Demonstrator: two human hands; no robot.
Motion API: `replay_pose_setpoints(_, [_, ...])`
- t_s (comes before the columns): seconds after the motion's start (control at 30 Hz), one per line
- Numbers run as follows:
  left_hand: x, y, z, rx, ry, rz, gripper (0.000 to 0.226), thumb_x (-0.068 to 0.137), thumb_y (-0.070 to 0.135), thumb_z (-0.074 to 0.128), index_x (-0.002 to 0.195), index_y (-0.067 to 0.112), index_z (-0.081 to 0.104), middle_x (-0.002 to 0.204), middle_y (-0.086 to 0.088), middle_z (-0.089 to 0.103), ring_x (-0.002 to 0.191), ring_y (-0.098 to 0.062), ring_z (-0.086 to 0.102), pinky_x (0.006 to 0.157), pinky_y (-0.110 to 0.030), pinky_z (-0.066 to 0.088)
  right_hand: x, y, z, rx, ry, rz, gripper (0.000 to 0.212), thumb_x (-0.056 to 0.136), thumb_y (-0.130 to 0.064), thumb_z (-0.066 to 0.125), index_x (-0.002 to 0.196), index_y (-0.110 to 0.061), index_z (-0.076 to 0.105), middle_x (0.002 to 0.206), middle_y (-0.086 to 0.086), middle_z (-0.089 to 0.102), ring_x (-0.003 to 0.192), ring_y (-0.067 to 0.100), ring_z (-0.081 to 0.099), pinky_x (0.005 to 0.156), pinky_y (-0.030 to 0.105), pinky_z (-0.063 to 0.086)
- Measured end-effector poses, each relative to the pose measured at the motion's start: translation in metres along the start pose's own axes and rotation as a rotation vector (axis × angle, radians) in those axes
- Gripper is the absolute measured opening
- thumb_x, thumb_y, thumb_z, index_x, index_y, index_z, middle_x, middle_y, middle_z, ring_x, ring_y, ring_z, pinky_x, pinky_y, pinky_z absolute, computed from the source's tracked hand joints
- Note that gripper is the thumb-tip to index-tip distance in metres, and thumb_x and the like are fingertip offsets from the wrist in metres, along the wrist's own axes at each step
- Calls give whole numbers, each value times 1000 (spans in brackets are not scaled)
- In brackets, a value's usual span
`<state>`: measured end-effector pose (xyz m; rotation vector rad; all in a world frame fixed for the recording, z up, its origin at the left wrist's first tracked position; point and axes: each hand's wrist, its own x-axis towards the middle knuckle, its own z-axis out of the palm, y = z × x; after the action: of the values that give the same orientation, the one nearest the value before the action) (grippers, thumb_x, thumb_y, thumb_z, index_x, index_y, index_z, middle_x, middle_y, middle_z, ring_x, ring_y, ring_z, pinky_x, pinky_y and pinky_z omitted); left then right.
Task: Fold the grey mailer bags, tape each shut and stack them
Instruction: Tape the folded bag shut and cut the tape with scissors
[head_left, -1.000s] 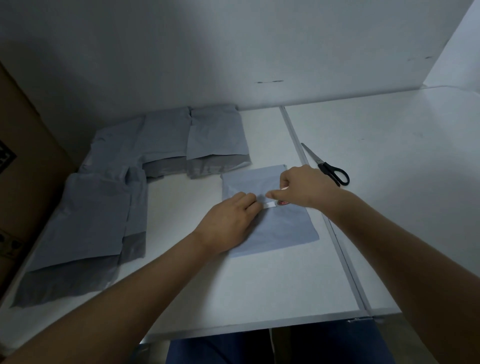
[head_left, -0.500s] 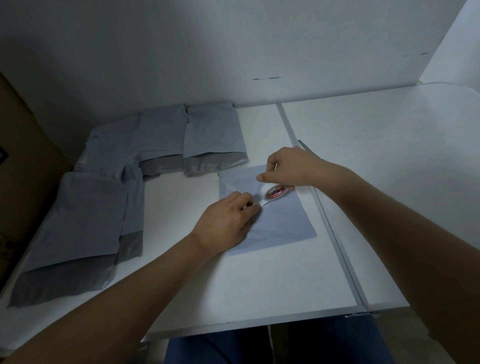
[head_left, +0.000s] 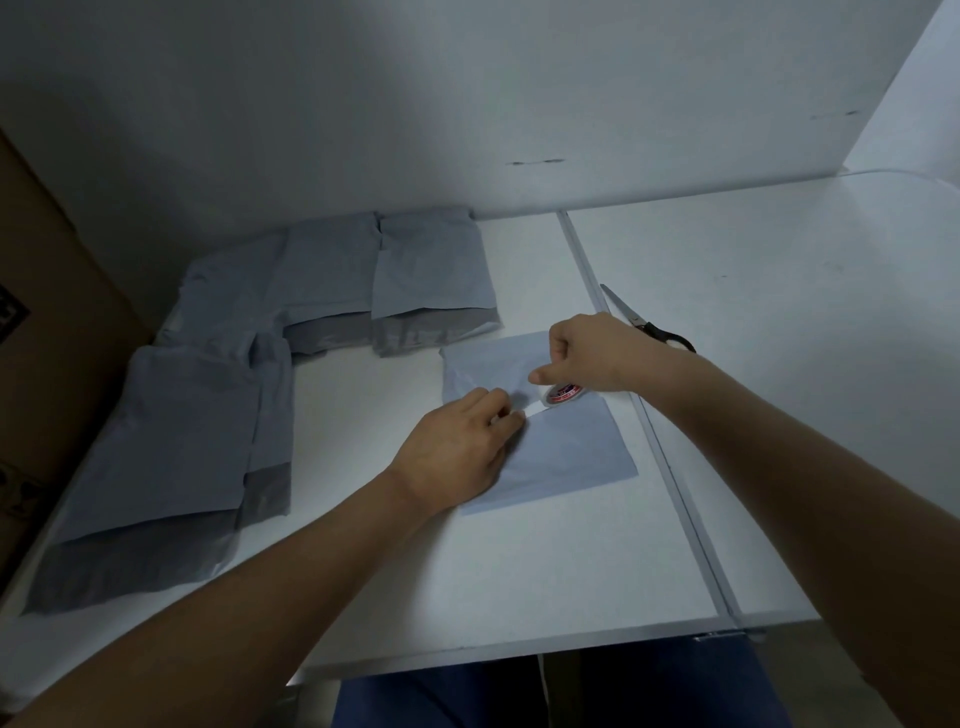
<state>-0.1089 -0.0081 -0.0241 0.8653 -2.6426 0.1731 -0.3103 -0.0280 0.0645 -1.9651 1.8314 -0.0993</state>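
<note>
Left hand lies on the folded mailer at the middle of the table, its curled fingers pinching the free end of the tape. Right hand grips the tape roll, which stands on the mailer just right of the left fingers. Unfolded mailers lie at the left and far left, and scissors lie just behind the right hand.

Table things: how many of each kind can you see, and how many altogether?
Folded mailer bag under the hands: 1
Unfolded grey mailer bags to the left, overlapping: at least 4
Tape roll: 1
Scissors: 1
Total: at least 7
</note>
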Motion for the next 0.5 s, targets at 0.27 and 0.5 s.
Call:
replay_pose_setpoints(0.27, [-1,-1,-2,-7,5,20,35,96,25,41,99,8,71,93,-5,60,77,-21,57,48,-30,45,-5,7,4,25,21,10,34,87,-43,66,72,-20,46,72,-2,55,63,9,47,52,23,33])
replay_pose_setpoints(0.5, [-2,-2,0,0,-1,23,31,96,25,43,104,10,69,94,-4,60,76,-20,55,51,-30,44,-6,7,5,2,32,12,35,88,-40,66,71,-19,44,73,0,54,73,17,53,54,24,35])
